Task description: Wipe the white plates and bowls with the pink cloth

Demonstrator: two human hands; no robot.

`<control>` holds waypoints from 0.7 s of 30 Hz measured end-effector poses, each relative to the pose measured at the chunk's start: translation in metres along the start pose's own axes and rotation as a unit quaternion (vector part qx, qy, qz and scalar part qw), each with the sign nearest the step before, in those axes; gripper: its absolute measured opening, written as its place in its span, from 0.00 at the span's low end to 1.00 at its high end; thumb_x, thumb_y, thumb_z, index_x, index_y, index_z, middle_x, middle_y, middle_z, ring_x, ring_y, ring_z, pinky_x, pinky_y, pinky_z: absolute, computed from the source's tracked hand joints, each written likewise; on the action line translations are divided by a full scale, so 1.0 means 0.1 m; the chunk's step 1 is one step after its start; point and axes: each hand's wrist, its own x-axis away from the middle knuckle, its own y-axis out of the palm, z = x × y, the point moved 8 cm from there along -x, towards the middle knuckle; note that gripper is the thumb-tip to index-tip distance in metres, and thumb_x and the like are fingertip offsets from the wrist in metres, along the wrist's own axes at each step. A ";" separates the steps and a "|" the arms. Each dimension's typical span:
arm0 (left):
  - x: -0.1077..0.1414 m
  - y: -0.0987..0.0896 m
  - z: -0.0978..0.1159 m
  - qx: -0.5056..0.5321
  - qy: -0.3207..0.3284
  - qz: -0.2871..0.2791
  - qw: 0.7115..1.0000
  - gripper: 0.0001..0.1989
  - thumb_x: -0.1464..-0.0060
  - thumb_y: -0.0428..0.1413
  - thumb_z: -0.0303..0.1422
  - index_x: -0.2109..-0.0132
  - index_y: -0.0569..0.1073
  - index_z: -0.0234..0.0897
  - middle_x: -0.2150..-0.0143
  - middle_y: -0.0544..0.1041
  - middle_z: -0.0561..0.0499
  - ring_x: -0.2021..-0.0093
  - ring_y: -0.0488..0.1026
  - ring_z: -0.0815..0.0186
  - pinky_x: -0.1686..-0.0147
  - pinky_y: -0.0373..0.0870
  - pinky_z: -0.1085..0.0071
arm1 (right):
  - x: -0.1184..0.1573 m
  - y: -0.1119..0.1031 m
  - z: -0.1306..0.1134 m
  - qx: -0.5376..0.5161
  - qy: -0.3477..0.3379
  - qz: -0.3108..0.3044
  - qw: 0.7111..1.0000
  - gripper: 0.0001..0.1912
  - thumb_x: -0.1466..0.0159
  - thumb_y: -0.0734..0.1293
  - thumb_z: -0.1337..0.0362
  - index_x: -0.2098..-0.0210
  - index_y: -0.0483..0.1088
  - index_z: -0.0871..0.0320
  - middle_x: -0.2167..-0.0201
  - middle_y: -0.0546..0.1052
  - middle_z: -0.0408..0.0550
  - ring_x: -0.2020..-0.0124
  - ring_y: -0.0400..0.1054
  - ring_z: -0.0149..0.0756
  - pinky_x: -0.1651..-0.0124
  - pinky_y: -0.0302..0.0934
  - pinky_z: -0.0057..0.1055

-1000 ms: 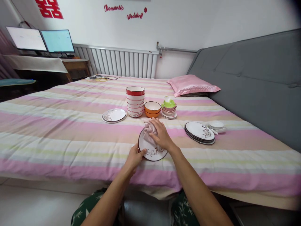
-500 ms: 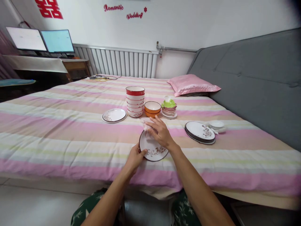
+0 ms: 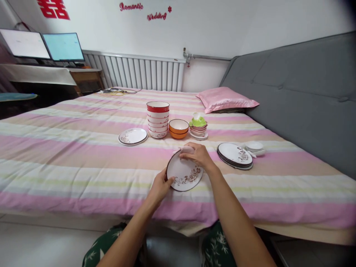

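Note:
A white plate point(image 3: 183, 172) with a dark rim and brown flowers is tilted above the near side of the bed. My left hand point(image 3: 161, 185) grips its left edge, thumb on the face. At the plate's upper right edge, my right hand point(image 3: 197, 155) is closed on a pale cloth point(image 3: 187, 150), mostly hidden by the fingers. Beyond the plate stand a stack of bowls point(image 3: 158, 120) with a red one on top, two orange bowls point(image 3: 178, 129) and a pile of small dishes point(image 3: 198, 128) topped by a green one.
Two plates point(image 3: 133, 136) lie to the left on the striped bed point(image 3: 69, 159). On the right are stacked plates point(image 3: 235, 154) and small white dishes with spoons point(image 3: 254, 147). A pink pillow point(image 3: 226, 99) rests by the grey headboard point(image 3: 292, 85).
My right hand has moved right with the cloth, from over the plate's upper left to its upper right rim, and its fingers have curled in. More of the plate's face shows.

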 end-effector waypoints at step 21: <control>0.14 -0.25 -0.01 0.174 -0.100 0.150 0.968 0.09 0.55 0.57 0.22 0.63 0.73 0.32 0.68 0.78 0.47 0.71 0.74 0.66 0.72 0.73 0.70 | 0.12 0.13 0.31 -0.141 0.036 0.029 0.989 0.19 0.38 0.58 0.48 0.63 0.68 0.56 0.71 0.71 0.41 0.70 0.63 0.32 0.66 0.58 0.27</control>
